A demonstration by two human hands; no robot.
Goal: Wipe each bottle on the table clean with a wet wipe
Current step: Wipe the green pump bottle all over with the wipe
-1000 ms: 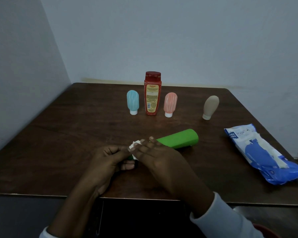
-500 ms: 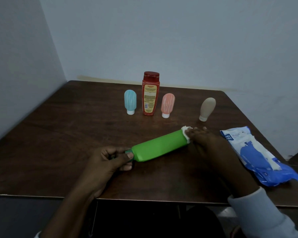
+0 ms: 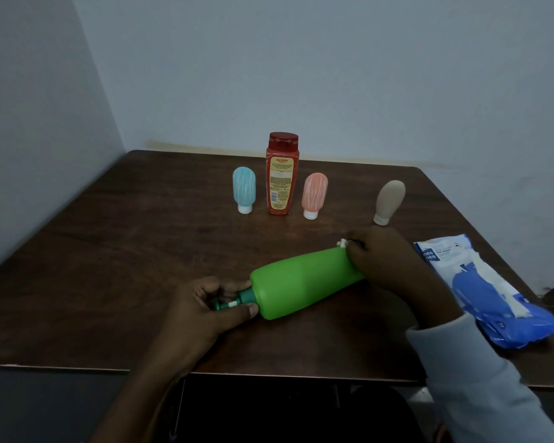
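**Left hand [image 3: 202, 311] on the pump, right hand [image 3: 387, 260] at the base**

Our left hand curls round the dark pump [image 3: 234, 303] and neck of the green bottle [image 3: 304, 282], thumb and fingers pinching it. The green bottle lies on its side on the table [image 3: 141, 251], near the front edge, its base pointing away to the right. Our right hand closes over that far end with bent fingers, holding a white wipe [image 3: 343, 243] against it; only a scrap shows past the knuckles. The right forearm comes in from the right in a pale sleeve, just beside the blue pack [image 3: 480, 282].

We judge the green bottle to be smooth, stiff plastic, likely slippery once wet and ready to roll. How full it is we cannot tell. The neck looks like the surest hold, since the broad body would probably slide in a damp grip. The red bottle [image 3: 280, 177] stands upright behind, well apart from both hands.
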